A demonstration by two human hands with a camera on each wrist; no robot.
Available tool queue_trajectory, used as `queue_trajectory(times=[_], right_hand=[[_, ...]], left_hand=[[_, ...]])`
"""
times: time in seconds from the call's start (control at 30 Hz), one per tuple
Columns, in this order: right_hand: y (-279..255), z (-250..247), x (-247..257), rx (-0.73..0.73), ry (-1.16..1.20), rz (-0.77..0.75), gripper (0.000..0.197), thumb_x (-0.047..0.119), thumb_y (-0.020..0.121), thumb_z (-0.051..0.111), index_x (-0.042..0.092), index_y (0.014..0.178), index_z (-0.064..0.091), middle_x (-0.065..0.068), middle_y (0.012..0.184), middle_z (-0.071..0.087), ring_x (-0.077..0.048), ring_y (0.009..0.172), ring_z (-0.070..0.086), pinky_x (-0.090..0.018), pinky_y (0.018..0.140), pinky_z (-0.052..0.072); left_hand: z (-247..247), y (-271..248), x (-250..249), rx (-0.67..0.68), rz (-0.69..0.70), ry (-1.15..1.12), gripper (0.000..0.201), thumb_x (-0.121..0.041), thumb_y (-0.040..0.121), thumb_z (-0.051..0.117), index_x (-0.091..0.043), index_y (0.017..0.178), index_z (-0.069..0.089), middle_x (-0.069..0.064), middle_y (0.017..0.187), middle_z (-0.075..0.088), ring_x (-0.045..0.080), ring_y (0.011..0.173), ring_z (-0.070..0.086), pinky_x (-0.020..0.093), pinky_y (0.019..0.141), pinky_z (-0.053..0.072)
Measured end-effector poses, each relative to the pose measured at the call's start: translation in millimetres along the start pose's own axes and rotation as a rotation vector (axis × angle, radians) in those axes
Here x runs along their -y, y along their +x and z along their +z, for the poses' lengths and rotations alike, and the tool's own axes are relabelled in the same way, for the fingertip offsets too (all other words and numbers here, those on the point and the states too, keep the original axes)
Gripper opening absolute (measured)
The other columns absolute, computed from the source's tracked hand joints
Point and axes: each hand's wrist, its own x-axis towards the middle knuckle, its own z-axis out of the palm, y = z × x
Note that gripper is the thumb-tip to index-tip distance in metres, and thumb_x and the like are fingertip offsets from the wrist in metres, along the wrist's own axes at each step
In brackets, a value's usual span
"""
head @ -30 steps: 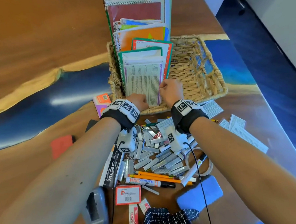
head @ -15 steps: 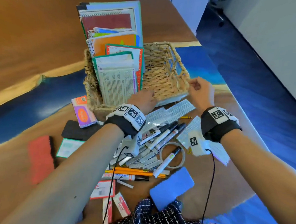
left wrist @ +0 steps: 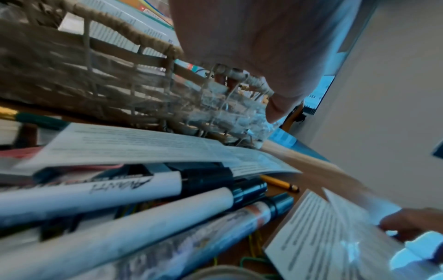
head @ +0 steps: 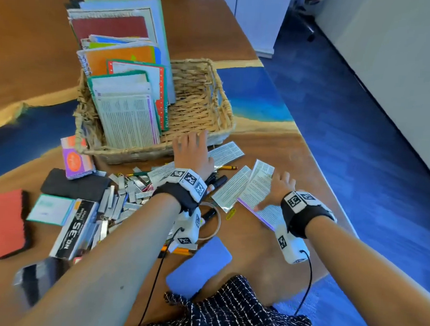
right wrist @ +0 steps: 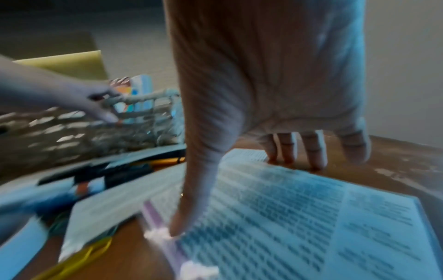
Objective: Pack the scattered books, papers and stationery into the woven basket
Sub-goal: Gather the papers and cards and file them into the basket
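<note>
Desk (head: pixel 272 151): broad slab of brown wood with a glossy blue band across it, cut off at the frame edges; blue carpet and a pale wall to the right.

Woven basket (head: pixel 207 104): rectangular, of coarse tan fibre, standing at mid-desk; near wall blurred in both wrist views. Left half filled with upright books (head: pixel 128 82), spiral-bound and soft-cover, the tallest rising well above the rim; lower parts hidden by the basket wall.

Printed papers (head: pixel 247 190): several white sheets of fine text, fanned flat on the desk right of centre, one with a purple edge; wording too small to read.

Left hand (head: pixel 193 151): grip released, fingers extended over the near rim of the basket, holding nothing; fingertips partly hidden in the left wrist view.

Right hand (head: pixel 277 189): grip released, fingers and thumb spread straight and pressed onto the printed papers, as confirmed in the right wrist view (right wrist: pixel 275 94).

Scattered stationery, still on the desk in front of the basket: red pad (head: pixel 5 223) at far left, blue pad (head: pixel 200 265) near the body, heap of metallic staple strips (head: pixel 121 197), white markers (left wrist: pixel 120 206) with black caps partly under the left wrist, yellow pencil (head: pixel 227 167) beside the basket.
</note>
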Motion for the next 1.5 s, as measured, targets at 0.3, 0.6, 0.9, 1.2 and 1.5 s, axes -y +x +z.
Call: queue_trajectory(times=[0.3,0.6,0.9,1.2,1.5], right_hand=[[-3,4,-2,0.003,-0.02,-0.005,0.115,0.041,0.053,0.088,0.006,0.14,0.021,-0.013,0.14,0.026,-0.034,0.131,0.025,-0.05,0.105,0.029],[-13,9,-3,-0.04,0.097,0.028,0.111,0.035,0.053,0.089,0.005,0.136,0.022,-0.014,0.137,0.028,-0.033,0.129,0.027,-0.047,0.104,0.031],[-15,17,-4,-0.072,0.165,0.031,0.104,0.037,0.05,0.09,0.008,0.127,0.027,-0.012,0.132,0.027,-0.033,0.125,0.029,-0.047,0.1,0.034],[-12,22,-11,-0.095,0.237,-0.007,0.103,0.041,0.049,0.09,0.013,0.125,0.027,-0.007,0.127,0.027,-0.032,0.12,0.031,-0.046,0.096,0.037],[-6,-5,2,-0.136,0.57,-0.197,0.056,0.034,0.073,0.077,0.008,0.111,0.046,-0.005,0.104,0.05,-0.023,0.102,0.048,-0.027,0.08,0.044]], left_hand=[[4,0,-11,0.007,-0.077,0.028,0.066,-0.033,0.091,0.051,-0.019,0.145,0.017,0.01,0.145,0.027,0.031,0.137,0.022,0.051,0.114,0.009],[5,-12,-18,-0.047,-0.054,0.029,0.068,-0.024,0.088,0.055,-0.015,0.144,0.018,0.015,0.148,0.018,0.034,0.139,0.016,0.05,0.115,0.011],[48,-49,-69,0.448,0.041,-0.05,0.03,-0.008,0.091,0.048,-0.005,0.121,0.048,0.011,0.137,0.035,0.027,0.127,0.036,0.039,0.094,0.04],[61,-42,-84,0.432,-0.192,-0.247,0.034,-0.005,0.09,0.051,0.0,0.123,0.044,0.016,0.129,0.049,0.03,0.118,0.05,0.035,0.088,0.047],[9,-11,-48,0.248,-0.014,-0.531,0.018,-0.006,0.092,0.049,-0.016,0.077,0.046,-0.004,0.07,0.044,0.02,0.072,0.047,0.027,0.059,0.035]])
